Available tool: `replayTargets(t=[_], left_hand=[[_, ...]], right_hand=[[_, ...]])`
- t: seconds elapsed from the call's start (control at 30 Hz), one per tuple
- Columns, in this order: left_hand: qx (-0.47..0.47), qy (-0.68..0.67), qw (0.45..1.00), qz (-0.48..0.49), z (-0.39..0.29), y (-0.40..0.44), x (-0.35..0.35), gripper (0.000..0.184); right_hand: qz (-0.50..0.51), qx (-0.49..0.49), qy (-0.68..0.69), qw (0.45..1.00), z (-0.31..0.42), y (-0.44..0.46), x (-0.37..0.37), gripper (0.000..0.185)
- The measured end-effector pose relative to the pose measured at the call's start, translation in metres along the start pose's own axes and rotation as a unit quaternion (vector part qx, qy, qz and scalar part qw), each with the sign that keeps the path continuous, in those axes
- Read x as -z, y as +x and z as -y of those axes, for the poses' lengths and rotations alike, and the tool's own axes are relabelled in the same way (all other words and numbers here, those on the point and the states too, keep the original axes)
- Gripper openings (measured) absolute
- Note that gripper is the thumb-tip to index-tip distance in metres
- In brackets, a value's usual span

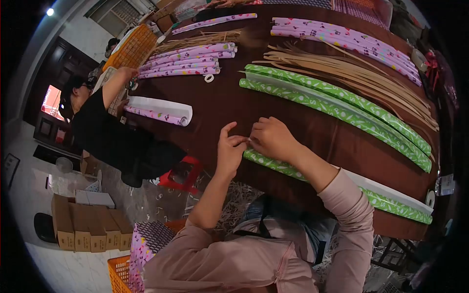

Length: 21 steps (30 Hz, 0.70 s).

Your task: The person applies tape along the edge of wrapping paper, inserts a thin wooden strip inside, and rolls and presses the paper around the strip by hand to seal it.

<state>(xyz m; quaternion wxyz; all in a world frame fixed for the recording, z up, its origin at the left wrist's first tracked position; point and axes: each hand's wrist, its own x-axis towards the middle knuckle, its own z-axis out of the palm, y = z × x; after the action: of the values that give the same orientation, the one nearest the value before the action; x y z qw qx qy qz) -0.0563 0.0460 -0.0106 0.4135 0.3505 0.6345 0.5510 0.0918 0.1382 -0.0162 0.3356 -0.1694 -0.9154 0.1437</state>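
A green roll with white print (395, 206) lies along the near edge of the brown table, its white inner side partly showing. At its left end my right hand (273, 138) is closed with fingertips pinched together. Close beside it, my left hand (231, 149) has thumb and a finger pressed together at the same spot, the index finger raised. A tiny pale piece shows between the two hands, too small to make out. Farther back lie more green rolls (337, 110), side by side.
Brown paper strips (361, 78) and pink rolls (342, 39) lie farther back. At the left, a co-worker in black (122, 139) handles a pink roll (156, 115). A white tape ring (209, 78) is near pink rolls (185, 61). A red stool (193, 173) stands below.
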Motion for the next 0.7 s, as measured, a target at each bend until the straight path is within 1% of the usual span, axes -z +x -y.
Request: replayTargets(t=[0.03,0.1,0.17,0.23,0.33,0.4,0.47,0.5,0.53,0.57,0.6,0.63,0.67,0.7], left_hand=[[0.000,0.009,1.000,0.000,0.000,0.000,0.000,0.064],[-0.036,0.035,0.999,0.013,0.015,0.005,0.004,0.064],[-0.026,0.027,0.999,0.004,0.011,0.002,0.001,0.062],[-0.033,0.071,0.997,-0.003,0.002,-0.003,0.000,0.062],[-0.046,0.095,0.994,0.010,0.008,-0.001,0.001,0.062],[-0.044,0.104,0.993,0.012,0.011,0.000,0.001,0.062],[-0.054,0.098,0.994,0.015,0.011,0.000,-0.001,0.062],[-0.063,0.091,0.994,0.015,0.010,-0.002,-0.002,0.061],[-0.059,0.089,0.994,0.016,0.008,-0.003,-0.002,0.061],[-0.080,0.108,0.991,0.009,0.008,-0.003,-0.001,0.061],[-0.096,0.126,0.987,0.006,0.008,-0.004,-0.001,0.060],[-0.155,0.167,0.974,0.009,0.012,-0.003,0.001,0.061],[-0.149,0.144,0.978,0.012,0.015,-0.001,0.001,0.061],[-0.145,0.122,0.982,0.016,0.015,0.000,0.001,0.061]], right_hand=[[-0.001,0.003,0.002,1.000,0.001,-0.002,-0.001,0.011],[0.002,-0.040,0.053,0.998,-0.002,-0.001,-0.002,0.010],[0.008,-0.086,0.083,0.993,0.002,0.000,-0.001,0.009],[0.014,-0.091,0.067,0.993,0.005,0.003,0.000,0.009],[0.004,-0.064,0.040,0.997,0.007,0.003,0.002,0.010],[0.008,-0.084,0.046,0.995,0.006,0.003,0.002,0.008],[-0.021,-0.157,0.146,0.976,0.002,0.000,-0.001,0.010],[-0.020,-0.159,0.147,0.976,0.003,0.001,-0.001,0.010],[0.009,-0.191,0.169,0.967,0.003,0.003,0.001,0.013],[0.041,-0.226,0.188,0.955,0.002,0.002,0.003,0.015],[0.032,-0.218,0.188,0.957,0.002,0.002,0.004,0.017],[0.021,-0.217,0.187,0.958,0.003,0.002,0.004,0.018],[0.040,-0.243,0.207,0.947,0.001,0.002,0.005,0.019],[0.008,-0.228,0.222,0.948,-0.004,0.001,0.000,0.018]])
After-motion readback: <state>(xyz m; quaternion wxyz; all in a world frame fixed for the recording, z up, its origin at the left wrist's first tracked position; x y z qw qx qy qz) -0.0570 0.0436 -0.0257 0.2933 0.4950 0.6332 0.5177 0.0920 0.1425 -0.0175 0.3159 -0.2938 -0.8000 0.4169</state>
